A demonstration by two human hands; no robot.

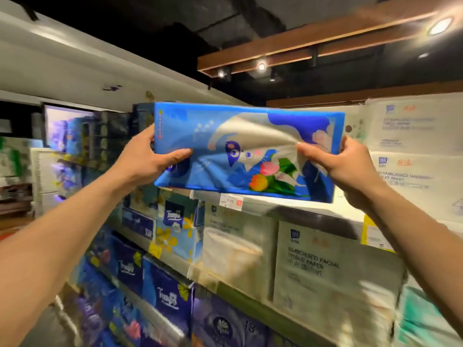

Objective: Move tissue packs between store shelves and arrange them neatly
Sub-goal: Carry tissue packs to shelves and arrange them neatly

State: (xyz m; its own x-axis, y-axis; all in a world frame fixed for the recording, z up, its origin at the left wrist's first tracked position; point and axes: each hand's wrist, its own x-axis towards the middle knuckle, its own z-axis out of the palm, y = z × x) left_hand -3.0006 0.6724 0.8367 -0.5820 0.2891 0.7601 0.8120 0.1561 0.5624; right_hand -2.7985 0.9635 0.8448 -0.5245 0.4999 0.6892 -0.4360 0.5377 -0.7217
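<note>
Blue pack [248,151] nr white shelf [350,209] (dim shop).

A wooden beam [313,43] crosses the dark ceiling [175,26], carrying small spotlights [261,66]. A brighter lamp [441,26] glows at far right. A white price tag [230,202] hangs below.

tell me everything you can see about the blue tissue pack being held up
The blue tissue pack is a long rectangular block in glossy plastic film, printed with a white cartoon animal, pink and orange tulips and green leaves. It is held in the air lengthwise, right end slightly lower, before the upper shelf. The left hand grips its left end, thumb on the front face; the right hand pinches the film near the right end, puckering it.
</note>
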